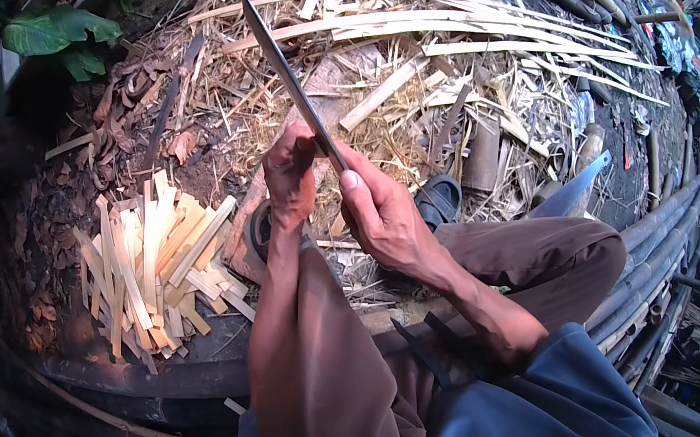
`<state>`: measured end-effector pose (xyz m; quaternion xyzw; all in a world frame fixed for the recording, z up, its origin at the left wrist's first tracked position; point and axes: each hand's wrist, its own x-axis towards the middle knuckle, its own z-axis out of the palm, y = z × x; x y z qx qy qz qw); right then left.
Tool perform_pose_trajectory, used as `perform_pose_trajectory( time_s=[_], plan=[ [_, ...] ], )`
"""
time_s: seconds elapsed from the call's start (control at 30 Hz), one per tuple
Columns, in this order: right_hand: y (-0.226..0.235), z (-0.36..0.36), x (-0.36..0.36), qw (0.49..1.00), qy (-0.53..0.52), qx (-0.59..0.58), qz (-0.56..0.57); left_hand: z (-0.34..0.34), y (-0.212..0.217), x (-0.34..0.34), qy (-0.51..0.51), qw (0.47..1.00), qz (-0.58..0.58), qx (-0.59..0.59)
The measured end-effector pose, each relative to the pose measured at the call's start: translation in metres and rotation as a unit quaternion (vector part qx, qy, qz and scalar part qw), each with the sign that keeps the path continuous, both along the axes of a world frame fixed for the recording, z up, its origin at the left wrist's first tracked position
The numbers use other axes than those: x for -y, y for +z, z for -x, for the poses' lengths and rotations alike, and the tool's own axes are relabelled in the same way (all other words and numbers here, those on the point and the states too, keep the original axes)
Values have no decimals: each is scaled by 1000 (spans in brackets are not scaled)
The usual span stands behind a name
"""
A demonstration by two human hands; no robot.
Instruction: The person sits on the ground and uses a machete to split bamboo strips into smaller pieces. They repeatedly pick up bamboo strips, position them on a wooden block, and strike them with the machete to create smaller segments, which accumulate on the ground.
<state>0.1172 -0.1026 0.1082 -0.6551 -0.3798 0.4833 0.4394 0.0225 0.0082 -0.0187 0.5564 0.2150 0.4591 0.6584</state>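
Observation:
A long, narrow dark knife (288, 71) slants up and away from my right hand (383, 213), its tip at the far end. My right hand is closed round its near end, with the thumb laid along it; the handle is hidden in the grip. Close beside the blade, my left hand (289, 173) has its fingers curled in toward it. Whether those fingers touch the blade or pinch something small is hidden. Below both hands lies a straw-like heap of shavings (393, 142). To the left stands a loose pile of short pale split sticks (153, 261).
Long pale split strips (464, 14) stretch across the far right. A flat blue-grey blade (571, 186) with a hole lies beyond my bent right knee. Bamboo poles (661, 250) run along the near right edge. Sandals (440, 201) and a cut bamboo piece (483, 154) sit close by.

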Motion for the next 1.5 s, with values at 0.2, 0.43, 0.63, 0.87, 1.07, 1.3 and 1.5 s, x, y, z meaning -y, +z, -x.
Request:
perform_pose_trajectory(
  time_s=[0.2, 0.43, 0.63, 0.87, 1.07, 1.3, 1.5],
  plan=[
    [-20, 8, -6, 1000, -1, 20, 22, 54, 0, 20, 151, 932, 206, -258],
    [-56, 5, 7, 998, -5, 59, 11, 41, 85, 34, -26, 932, -11, -360],
    [-65, 3, 14, 987, -48, 125, -91, 12, 67, 36, -4, 923, -12, -385],
    [-69, -5, 21, 997, -49, 19, 56, 4, 56, 47, 26, 933, -48, -355],
    [-72, -11, 26, 994, -31, 29, 96, 5, 60, 52, 7, 919, -64, -388],
    [-72, -12, 23, 993, -22, 49, 108, 5, 48, 53, 35, 917, -97, -386],
    [-65, -14, 20, 983, -11, 34, 178, 5, 34, 52, -10, 882, -138, -450]
  ],
)
